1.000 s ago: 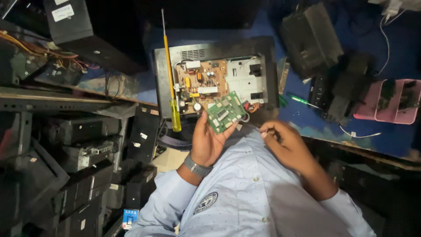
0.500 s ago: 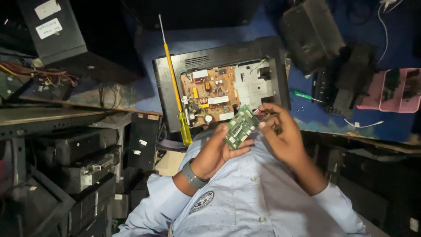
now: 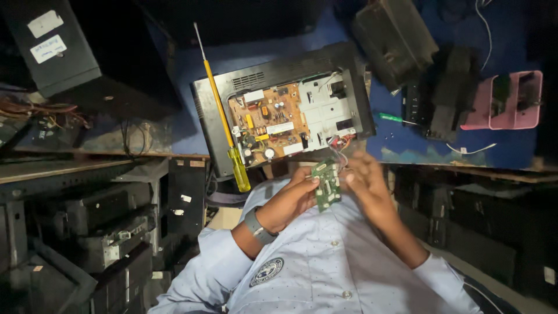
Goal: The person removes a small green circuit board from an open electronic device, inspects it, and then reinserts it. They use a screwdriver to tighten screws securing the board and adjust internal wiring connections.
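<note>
My left hand (image 3: pixel 290 200) holds a small green circuit board (image 3: pixel 326 184) by its left edge, close to my chest. Fingers of my right hand (image 3: pixel 365 181) touch the board's right side, where thin wires (image 3: pixel 337 148) lead up to an opened black device (image 3: pixel 279 110) lying on the blue bench. Inside that device sit a brown circuit board (image 3: pixel 268 121) and a pale metal plate (image 3: pixel 325 107). A long yellow-handled screwdriver (image 3: pixel 224 125) rests across the device's left edge. A dark watch is on my left wrist.
Black casings (image 3: pixel 395 40) and parts lie at the back right, with a pink tray (image 3: pixel 511 100) and a small green screwdriver (image 3: pixel 392 118) beside them. Stacked dark equipment (image 3: pixel 87 227) fills shelves at the left. A black box with white labels (image 3: pixel 52 46) stands upper left.
Both hands have drawn the green board down from the open device toward my chest and turned it more edge-on. The right hand now touches the board.
</note>
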